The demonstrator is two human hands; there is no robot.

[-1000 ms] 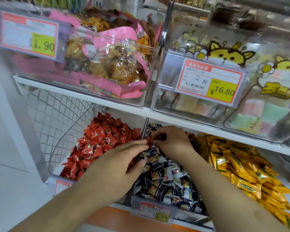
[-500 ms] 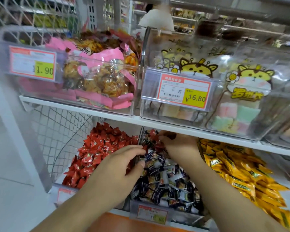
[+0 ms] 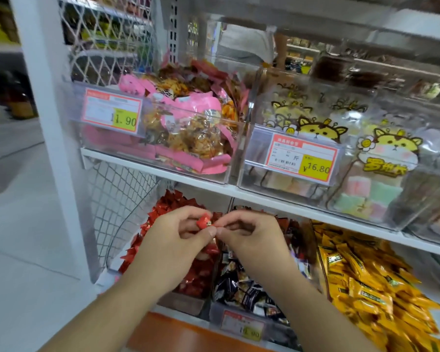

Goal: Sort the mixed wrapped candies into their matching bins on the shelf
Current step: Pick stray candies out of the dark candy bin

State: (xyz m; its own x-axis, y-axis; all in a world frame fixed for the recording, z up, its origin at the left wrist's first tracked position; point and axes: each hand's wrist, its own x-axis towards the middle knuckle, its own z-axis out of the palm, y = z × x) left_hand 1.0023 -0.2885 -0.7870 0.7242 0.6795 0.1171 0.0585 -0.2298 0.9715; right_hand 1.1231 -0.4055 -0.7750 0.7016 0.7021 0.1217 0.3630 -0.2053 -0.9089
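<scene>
Shop shelf [image 3: 214,191], two tiers of clear bins, mesh side panel. I log from the item outward.

Red candy [image 3: 204,222]: pinched between both hands, above the divide of the red bin [image 3: 168,212] and the dark bin [image 3: 252,288]. Left hand [image 3: 173,247] grips it with curled fingers [image 3: 188,221]; right hand [image 3: 254,240] pinches its wrapper end. I judge it a stray lifted from the dark bin, bound for the reds.

Yellow bin [image 3: 366,288]: at right, full.

Upper tier: pink snack packs [image 3: 188,128], tag "1.90" [image 3: 112,114]; cat-print bags [image 3: 386,158], tag "¥16.80" [image 3: 304,160]. Lower tag [image 3: 241,326]: blurred.
</scene>
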